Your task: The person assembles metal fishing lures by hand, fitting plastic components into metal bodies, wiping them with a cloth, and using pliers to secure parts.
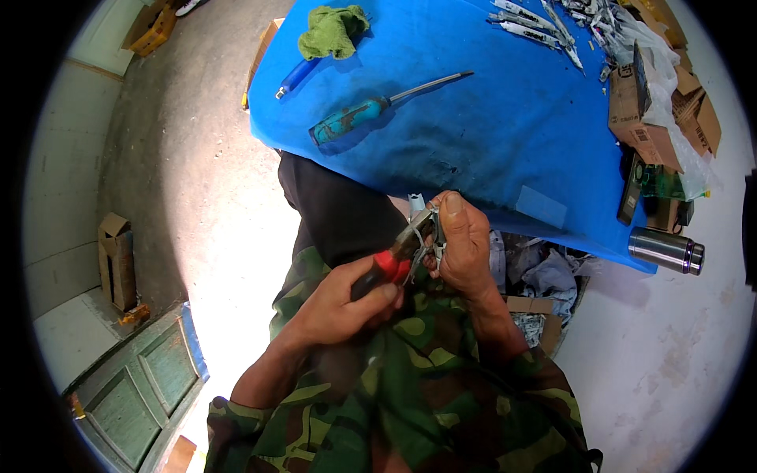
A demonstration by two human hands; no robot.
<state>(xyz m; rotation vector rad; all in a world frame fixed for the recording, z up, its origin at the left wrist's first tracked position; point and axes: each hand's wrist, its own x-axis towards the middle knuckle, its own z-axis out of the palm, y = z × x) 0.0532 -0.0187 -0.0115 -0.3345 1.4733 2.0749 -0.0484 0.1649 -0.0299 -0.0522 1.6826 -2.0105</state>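
In front of my lap, my left hand (344, 302) is closed around pliers (388, 263) with red and black handles. Their worn metal jaws point up and right, meeting a small grey metal piece (438, 246) that my right hand (464, 240) pinches between thumb and fingers. Thin grey strips or wires curl down beside the jaws. A pale, tube-like end (416, 203) sticks up just past the jaws; what it belongs to is partly hidden. On the blue table cover (473, 134) beyond my hands lies a screwdriver (351, 118) with a dirty teal handle.
A green cloth (333, 31) covers part of a blue-handled tool (298, 77). Several slim metallic pieces (536, 27) lie at the far right. Opened cardboard (643, 118) and clear plastic crowd the right edge, near a steel flask (666, 251). Below the table is a scrap-filled box (544, 307).
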